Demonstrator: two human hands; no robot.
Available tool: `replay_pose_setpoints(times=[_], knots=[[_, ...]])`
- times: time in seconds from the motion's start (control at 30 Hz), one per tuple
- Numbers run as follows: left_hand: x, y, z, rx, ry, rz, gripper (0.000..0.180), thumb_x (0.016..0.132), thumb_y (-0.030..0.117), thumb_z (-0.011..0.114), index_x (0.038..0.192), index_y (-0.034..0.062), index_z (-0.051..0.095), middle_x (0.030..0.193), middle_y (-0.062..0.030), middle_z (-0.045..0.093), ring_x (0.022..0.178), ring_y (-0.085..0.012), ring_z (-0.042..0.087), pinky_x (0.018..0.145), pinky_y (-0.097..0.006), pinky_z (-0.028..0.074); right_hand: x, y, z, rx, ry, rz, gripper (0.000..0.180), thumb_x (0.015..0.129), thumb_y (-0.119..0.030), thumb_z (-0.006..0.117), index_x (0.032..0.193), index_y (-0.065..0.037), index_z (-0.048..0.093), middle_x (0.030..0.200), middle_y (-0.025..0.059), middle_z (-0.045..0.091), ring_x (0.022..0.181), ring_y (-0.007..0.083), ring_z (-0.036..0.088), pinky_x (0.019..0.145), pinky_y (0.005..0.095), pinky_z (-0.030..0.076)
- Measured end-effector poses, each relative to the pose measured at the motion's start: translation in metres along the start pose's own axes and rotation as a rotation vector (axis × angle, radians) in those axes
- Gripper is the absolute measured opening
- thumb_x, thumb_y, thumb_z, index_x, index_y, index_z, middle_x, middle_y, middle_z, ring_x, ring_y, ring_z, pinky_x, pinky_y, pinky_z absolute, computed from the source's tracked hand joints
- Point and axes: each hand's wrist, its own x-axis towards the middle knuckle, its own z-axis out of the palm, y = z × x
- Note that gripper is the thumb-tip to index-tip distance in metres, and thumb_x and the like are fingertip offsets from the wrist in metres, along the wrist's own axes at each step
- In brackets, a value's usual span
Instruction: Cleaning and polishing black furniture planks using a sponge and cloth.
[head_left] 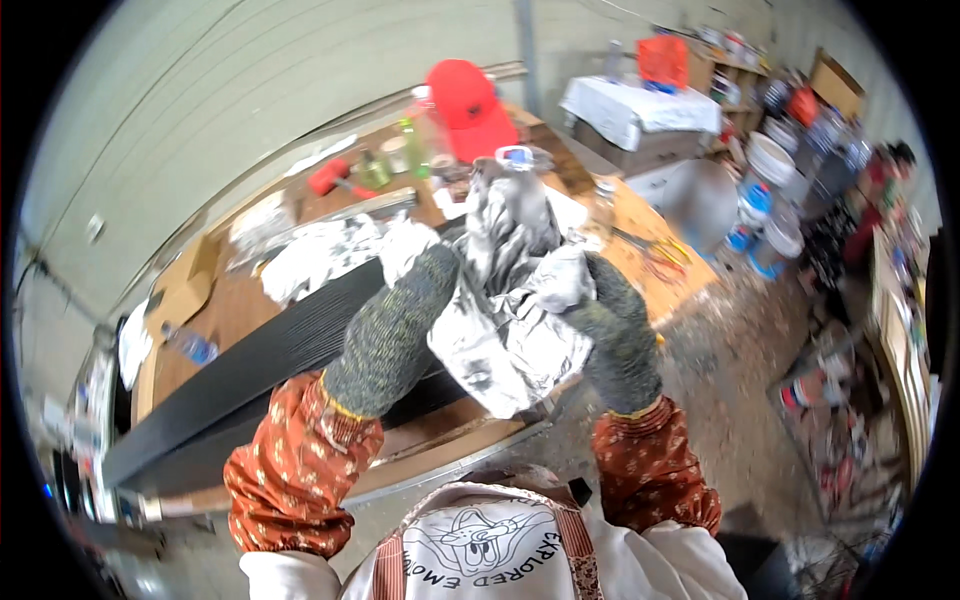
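Note:
A crumpled white cloth (515, 340) with grey-black smudges hangs between my two hands, above the right end of a long black board (260, 340). My left hand (393, 335), in a dark grey-green knitted glove, is closed on the cloth's left side. On its right side my right hand (622, 340), gloved the same way, grips it too. The fingertips of both hands are partly hidden by the folds. More smudged white cloth (325, 258) lies on the table behind the board.
Across the wooden table (225, 315) stand a red cap (470, 110), a red-headed mallet (335, 180), a green bottle (414, 148) and yellow-handled pliers (672, 250). A plastic bottle (190, 345) lies at the left. Buckets (770, 160) stand at the right, near a white-covered cabinet (645, 108).

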Motion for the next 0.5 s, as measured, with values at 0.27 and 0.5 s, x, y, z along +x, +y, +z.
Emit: replay_pose_setpoints(times=[0.27, 0.5], knots=[[0.023, 0.027, 0.103, -0.756, -0.34, -0.538, 0.039, 0.082, 0.002, 0.062, 0.121, 0.0, 0.058, 0.109, -0.0068, 0.064, 0.099, -0.0154, 0.061, 0.088, -0.03, 0.049, -0.103, 0.0, -0.12, -0.888, 0.433, -0.321, 0.028, 0.092, -0.013, 0.054, 0.114, 0.003, 0.061, 0.114, 0.0103, 0.063, 0.103, 0.017, 0.06, 0.089, 0.0301, 0.048], [0.012, 0.006, 0.198, -0.9, -0.707, -0.642, 0.057, 0.075, -0.002, 0.064, 0.13, -0.0021, 0.049, 0.115, -0.0106, 0.06, 0.102, -0.0193, 0.061, 0.085, -0.03, 0.052, -0.172, 0.022, -0.151, -0.718, 0.728, -0.13, 0.03, 0.093, -0.011, 0.049, 0.119, 0.0, 0.059, 0.117, 0.0111, 0.061, 0.107, 0.0214, 0.057, 0.094, 0.0332, 0.044]])
